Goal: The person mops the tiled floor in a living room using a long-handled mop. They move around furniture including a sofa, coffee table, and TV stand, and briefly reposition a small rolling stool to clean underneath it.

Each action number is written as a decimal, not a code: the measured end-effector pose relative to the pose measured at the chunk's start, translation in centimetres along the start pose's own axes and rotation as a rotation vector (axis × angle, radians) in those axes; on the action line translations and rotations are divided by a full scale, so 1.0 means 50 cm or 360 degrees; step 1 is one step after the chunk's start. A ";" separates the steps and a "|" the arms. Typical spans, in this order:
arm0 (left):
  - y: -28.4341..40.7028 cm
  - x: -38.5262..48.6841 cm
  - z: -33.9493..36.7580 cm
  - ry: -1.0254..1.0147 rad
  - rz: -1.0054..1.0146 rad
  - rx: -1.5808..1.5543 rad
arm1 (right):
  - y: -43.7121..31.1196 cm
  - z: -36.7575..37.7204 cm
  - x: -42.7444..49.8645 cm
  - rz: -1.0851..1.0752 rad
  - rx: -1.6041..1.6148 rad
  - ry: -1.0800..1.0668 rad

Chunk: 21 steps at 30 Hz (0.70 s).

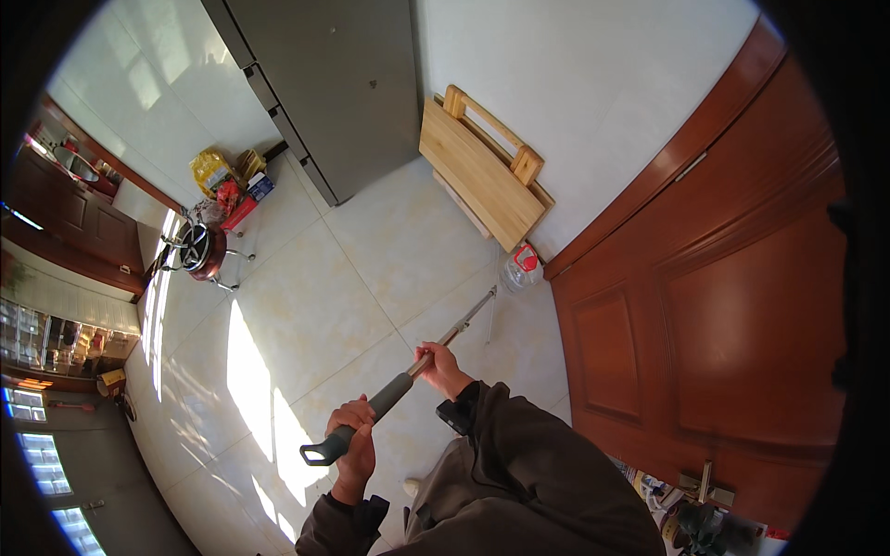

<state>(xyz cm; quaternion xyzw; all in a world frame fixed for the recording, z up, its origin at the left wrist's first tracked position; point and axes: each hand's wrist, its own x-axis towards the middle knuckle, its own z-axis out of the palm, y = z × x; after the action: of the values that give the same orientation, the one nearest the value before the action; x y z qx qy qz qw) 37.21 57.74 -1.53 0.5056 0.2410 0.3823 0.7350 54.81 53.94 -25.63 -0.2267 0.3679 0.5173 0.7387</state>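
Both of my hands hold a long pole, a flat mop by its look, with a dark grey grip and a metal shaft (455, 333). My left hand (352, 431) is closed around the grip near its looped end. Further down, my right hand (437, 368) is closed around the metal shaft just past the grip. The pole slants away to the upper right, down to the tiled floor (361, 278). A thin pale mop head (491, 316) seems to lie at its far end, seen edge-on. Close beside it stands a clear plastic jug (520, 272) with a red cap and handle.
A folded wooden table (483, 174) leans on the wall behind the jug. A brown door (626, 333) stands at the right, a grey refrigerator (341, 83) at the top. A wheeled stool (201, 251) and bags (212, 172) are at the left.
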 end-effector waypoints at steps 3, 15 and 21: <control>-0.026 0.086 0.015 -0.0184 -0.0023 0.0019 | -0.051 0.039 0.031 -0.0031 0.0051 0.0028; 0.000 0.081 -0.037 0.0609 -0.0018 0.0012 | 0.089 0.071 0.107 0.0115 -0.0252 0.0304; 0.152 -0.180 -0.101 0.1340 0.0325 0.0340 | 0.437 0.028 -0.056 0.0755 -0.0845 0.0151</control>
<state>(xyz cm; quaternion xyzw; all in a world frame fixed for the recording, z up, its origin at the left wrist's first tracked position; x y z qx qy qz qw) 25.74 54.81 3.34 0.4001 0.5063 0.5984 0.4749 34.34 61.20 -21.59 -0.3426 0.2970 0.7408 0.4955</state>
